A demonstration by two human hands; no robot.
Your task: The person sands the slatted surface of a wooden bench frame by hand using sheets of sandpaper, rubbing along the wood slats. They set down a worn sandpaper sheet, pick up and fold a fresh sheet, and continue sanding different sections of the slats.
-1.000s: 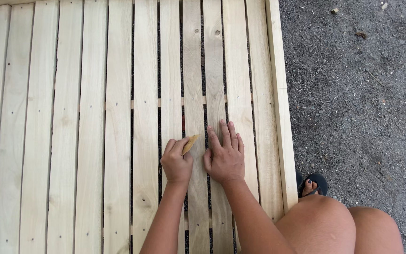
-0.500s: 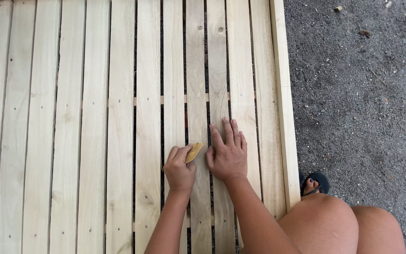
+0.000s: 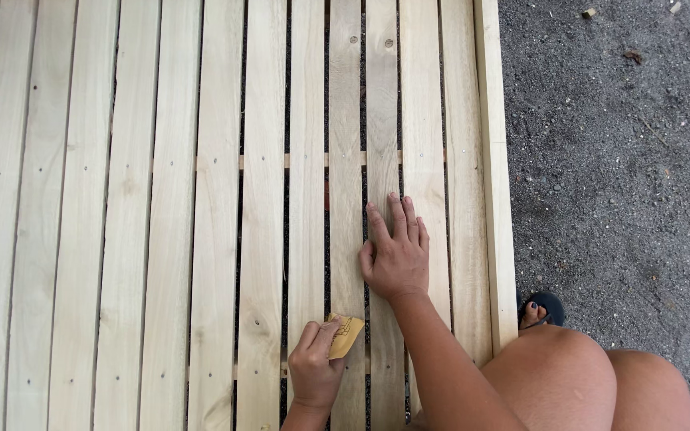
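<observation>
A wide slatted panel (image 3: 161, 199) of pale, unfinished boards lay flat and filled the view from nine o'clock across to about two o'clock, with dark gravel ground (image 3: 624, 160) running down the three o'clock side. The person's bare knee (image 3: 576, 383) and a dark sandal (image 3: 549, 307) sat at about five o'clock, just beside the panel's outer rail (image 3: 495, 175).

The right hand (image 3: 397, 255) lay released, palm down and fingers spread, flat on two neighbouring slats just right of centre. The left hand (image 3: 317, 371) was clenched around a small folded piece of tan sandpaper (image 3: 346, 335) at six o'clock, the paper pressed to the slat just below the right hand's wrist.

The likeliest trouble seemed to be splinters: raw board edges and open gaps ran right beside both hands, and a stroke drifting sideways could drag fingertips over an edge or catch the paper in a gap and tear it. The nail heads dotted along the boards could also snag the paper. With weight leaning on the flat right hand, a slip could jam fingers between slats.

Compared with a second before, the left hand and sandpaper had drawn back from beside the right hand's fingers toward six o'clock, while the right hand stayed planted in much the same place.
</observation>
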